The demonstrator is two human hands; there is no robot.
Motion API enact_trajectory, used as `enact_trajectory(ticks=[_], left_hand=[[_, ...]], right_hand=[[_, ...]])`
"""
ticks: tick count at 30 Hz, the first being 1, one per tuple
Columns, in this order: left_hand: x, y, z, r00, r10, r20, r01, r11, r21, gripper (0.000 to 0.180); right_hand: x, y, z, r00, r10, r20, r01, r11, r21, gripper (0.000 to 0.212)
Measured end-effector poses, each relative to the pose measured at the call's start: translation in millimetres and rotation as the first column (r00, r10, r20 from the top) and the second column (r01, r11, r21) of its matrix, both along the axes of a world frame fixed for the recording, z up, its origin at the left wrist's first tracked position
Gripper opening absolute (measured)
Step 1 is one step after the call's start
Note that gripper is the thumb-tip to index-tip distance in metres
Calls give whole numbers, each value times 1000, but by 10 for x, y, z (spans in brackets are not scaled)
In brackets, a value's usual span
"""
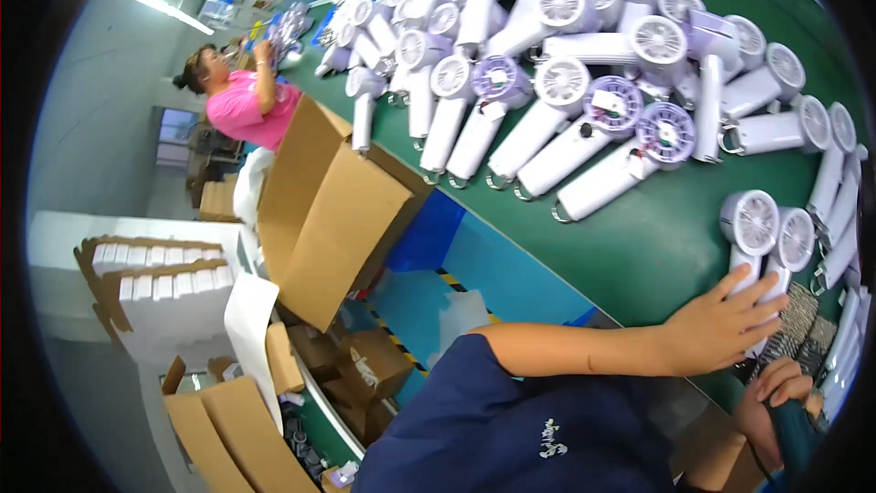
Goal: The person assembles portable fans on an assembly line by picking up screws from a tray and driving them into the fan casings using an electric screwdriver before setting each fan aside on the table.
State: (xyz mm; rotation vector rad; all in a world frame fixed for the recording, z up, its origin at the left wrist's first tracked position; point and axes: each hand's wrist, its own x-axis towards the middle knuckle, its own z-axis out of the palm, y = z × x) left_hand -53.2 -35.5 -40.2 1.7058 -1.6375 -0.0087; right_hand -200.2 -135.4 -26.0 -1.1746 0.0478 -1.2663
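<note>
The green belt [639, 246] runs from twelve o'clock down to four o'clock, with an open cardboard box [328, 210] beside it at nine o'clock and a person in pink (at eleven o'clock) working farther up. At four o'clock your left hand [721, 324] lies with fingers spread, flat on a white handheld fan [750, 233]. Your right hand [776, 402] at five o'clock is curled around a dark tool [796, 434].

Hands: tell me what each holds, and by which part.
Left hand lies open on the handle of a white handheld fan. Right hand wraps a dark green tool; which part cannot be told.
</note>
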Motion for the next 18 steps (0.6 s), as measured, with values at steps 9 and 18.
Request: enact_trajectory(ticks=[9,18], left_hand=[[331,122,437,984,-91,151,26,922,387,76],[364,70,323,957,-175,230,65,906,418,78]], right_hand=[[341,-297,438,986,45,162,-59,995,85,77],[-7,-308,351,992,107,66,-113,990,79,68]])
